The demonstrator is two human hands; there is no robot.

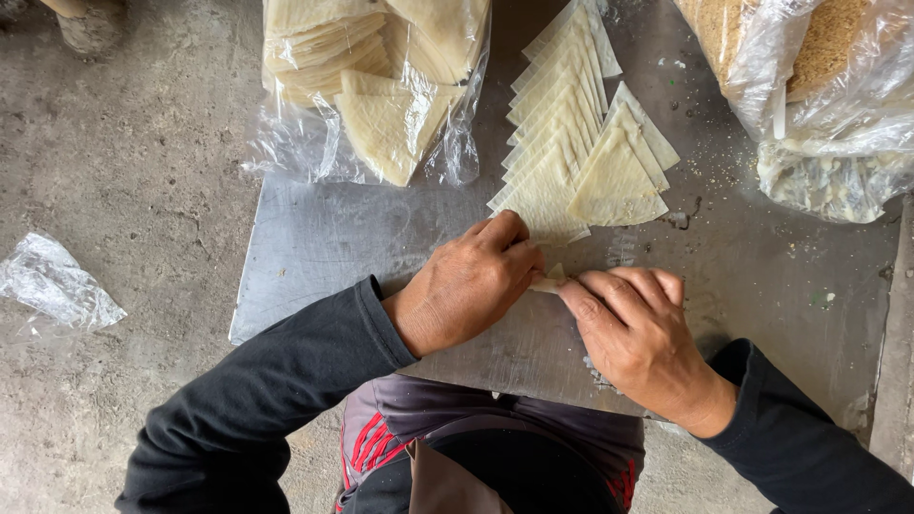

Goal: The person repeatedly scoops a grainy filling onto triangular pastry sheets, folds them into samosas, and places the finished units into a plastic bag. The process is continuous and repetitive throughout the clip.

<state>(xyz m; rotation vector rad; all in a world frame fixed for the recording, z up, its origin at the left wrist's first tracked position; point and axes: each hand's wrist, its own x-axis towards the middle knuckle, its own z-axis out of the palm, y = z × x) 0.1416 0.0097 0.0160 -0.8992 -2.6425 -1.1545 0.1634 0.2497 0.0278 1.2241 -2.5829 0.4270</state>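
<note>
My left hand (471, 283) and my right hand (633, 328) meet over the front of a grey metal tray (324, 247). Between their fingertips they pinch a small pale piece of folded pastry (550, 280), mostly hidden by the fingers. Just beyond the hands lies a fanned row of pale triangular pastry sheets (557, 124), with a few more triangles (621, 171) overlapping to its right. Both arms wear black sleeves.
A clear plastic bag of triangular pastry sheets (376, 86) lies at the tray's far left. Plastic bags holding brown crumbs and pale filling (819, 95) sit at the far right. A crumpled clear bag (52, 281) lies on the concrete floor to the left.
</note>
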